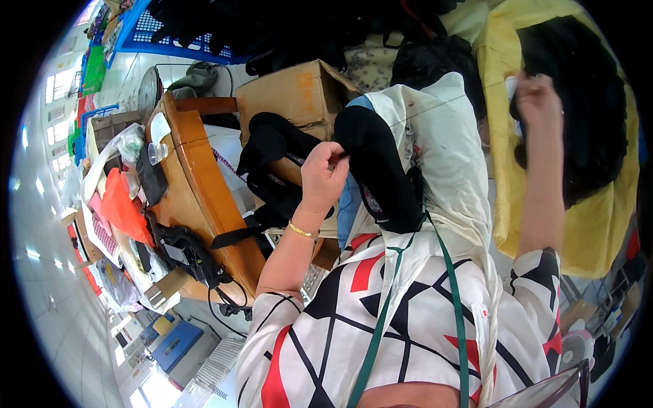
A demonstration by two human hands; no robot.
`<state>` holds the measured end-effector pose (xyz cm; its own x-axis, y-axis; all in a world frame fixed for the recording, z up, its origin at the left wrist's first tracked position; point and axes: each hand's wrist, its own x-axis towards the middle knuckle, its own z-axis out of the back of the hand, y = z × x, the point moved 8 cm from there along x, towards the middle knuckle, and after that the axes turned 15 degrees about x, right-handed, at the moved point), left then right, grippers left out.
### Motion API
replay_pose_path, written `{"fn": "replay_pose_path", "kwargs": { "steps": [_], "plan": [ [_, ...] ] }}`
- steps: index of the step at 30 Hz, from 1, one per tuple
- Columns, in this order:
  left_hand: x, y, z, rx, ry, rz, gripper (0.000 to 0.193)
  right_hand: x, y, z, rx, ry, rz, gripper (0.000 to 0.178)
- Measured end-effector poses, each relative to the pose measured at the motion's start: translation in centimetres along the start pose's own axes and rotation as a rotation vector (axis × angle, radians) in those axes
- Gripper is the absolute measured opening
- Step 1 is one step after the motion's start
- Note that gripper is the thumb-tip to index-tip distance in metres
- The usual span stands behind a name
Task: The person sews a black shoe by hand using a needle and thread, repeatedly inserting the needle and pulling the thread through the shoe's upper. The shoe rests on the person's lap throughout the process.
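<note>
Across my lap, over a white apron [456, 163], lies a black cloth shoe [374, 160] with a patterned lining showing near its lower end. My left hand [325, 175] pinches at the shoe's left edge, fingers pressed together. Far out to the right, my right hand [537, 102] is raised with its fingers closed. A thin thread [435, 105] runs taut from the shoe toward that hand. Whether a needle is in those fingers is too small to make out. More black shoes [275, 139] lie by a cardboard box [286, 95], left of my lap.
A yellow sack [507, 204] full of black pieces stands under my right arm. At left is a wooden table edge [211, 197] beside a black sewing machine [183, 251] and an orange-red cloth [126, 207]. A blue crate [163, 34] with black items sits at the far side.
</note>
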<state>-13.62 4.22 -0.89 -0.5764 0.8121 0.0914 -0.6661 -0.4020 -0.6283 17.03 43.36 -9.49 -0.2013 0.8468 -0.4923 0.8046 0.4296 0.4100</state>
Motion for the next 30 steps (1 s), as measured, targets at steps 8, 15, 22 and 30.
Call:
{"fn": "replay_pose_path", "kwargs": {
  "steps": [8, 15, 22, 30],
  "plan": [
    [-2.0, -4.4, -1.0, 0.613, -0.185, -0.633, 0.045, -7.3, 1.0, -5.1, -0.912, 0.172, 0.726, 0.018],
    [0.1, -2.8, -1.3, 0.391, 0.082, -0.293, 0.058, -18.3, -19.4, -7.1, -1.573, 1.225, 0.459, 0.012],
    [0.4, -2.5, -1.7, 0.153, 0.028, -0.106, 0.050, -18.4, -20.2, -12.2, -1.554, 1.129, 0.908, 0.013],
    [0.4, -2.0, -2.5, 0.226, 0.043, -0.048, 0.048, -17.4, -23.1, -12.2, -0.514, 0.620, -0.099, 0.021]
  ]
}}
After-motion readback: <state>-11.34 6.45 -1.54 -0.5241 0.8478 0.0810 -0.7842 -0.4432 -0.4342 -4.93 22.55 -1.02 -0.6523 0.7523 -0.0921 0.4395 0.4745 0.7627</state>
